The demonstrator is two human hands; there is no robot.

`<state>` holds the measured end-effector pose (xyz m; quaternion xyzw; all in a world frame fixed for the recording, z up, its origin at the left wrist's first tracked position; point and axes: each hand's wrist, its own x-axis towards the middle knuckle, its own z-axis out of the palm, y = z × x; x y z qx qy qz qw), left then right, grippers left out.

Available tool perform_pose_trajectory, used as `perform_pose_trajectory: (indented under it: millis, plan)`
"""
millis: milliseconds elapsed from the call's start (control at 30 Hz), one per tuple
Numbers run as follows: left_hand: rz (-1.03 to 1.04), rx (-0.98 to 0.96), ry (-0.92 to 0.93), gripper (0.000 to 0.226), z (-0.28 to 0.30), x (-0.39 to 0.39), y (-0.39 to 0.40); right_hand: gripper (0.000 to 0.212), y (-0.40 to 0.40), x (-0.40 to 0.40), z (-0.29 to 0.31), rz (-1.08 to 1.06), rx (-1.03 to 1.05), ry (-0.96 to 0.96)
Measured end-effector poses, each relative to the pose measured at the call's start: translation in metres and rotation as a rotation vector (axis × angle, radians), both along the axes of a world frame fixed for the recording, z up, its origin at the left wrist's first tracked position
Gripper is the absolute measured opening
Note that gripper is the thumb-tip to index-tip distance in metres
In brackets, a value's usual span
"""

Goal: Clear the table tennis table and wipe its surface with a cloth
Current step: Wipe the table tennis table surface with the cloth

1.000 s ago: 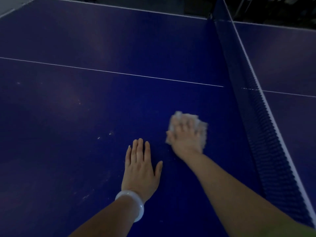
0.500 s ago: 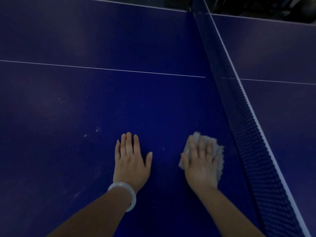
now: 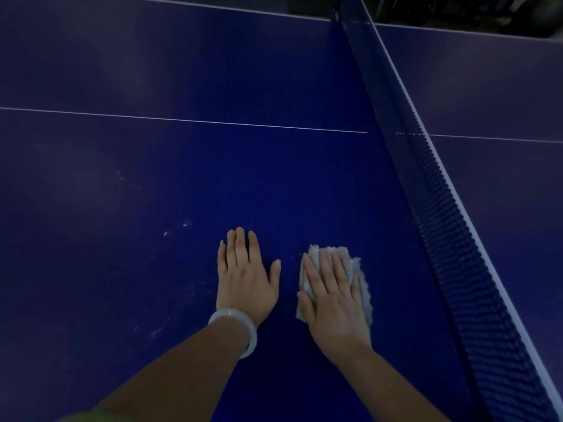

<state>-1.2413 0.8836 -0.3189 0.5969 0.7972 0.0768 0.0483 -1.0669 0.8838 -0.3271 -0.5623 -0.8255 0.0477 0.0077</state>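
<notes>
Blue table (image 3: 152, 184) under two flat hands: the right hand (image 3: 333, 303) presses a pale cloth (image 3: 361, 278) with straight fingers, near the net (image 3: 451, 226) on the right; the left hand (image 3: 243, 278), white bangle (image 3: 240, 325) at the wrist, rests open just beside, holding nothing.

Cloth (image 3: 359, 269) mostly under right hand (image 3: 333, 303)

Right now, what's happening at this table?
A person is wiping a blue table tennis table. The right hand presses a pale cloth flat on the surface near the net. The left hand, with a white bracelet on its wrist, rests flat beside it.
</notes>
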Motion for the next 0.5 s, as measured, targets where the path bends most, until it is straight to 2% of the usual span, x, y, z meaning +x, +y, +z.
perform_pose_trajectory:
  millis: [167, 300, 400, 500]
  plan:
    - [0.002, -0.034, -0.059, 0.073, 0.002, -0.002, 0.000, 0.063, -0.004, -0.003, -0.002, -0.150, -0.014, -0.002]
    - [-0.093, -0.010, -0.214, 0.068, 0.014, -0.020, -0.010, 0.064, 0.000, -0.005, 0.000, -0.165, -0.017, 0.002]
    - [-0.081, 0.056, -0.242, 0.070, 0.021, -0.054, -0.061, 0.065, 0.005, -0.002, -0.001, -0.173, -0.029, 0.005]
    - [0.085, 0.033, -0.190, 0.073, 0.016, -0.106, -0.131, 0.063, 0.009, -0.003, -0.003, -0.185, -0.029, -0.018]
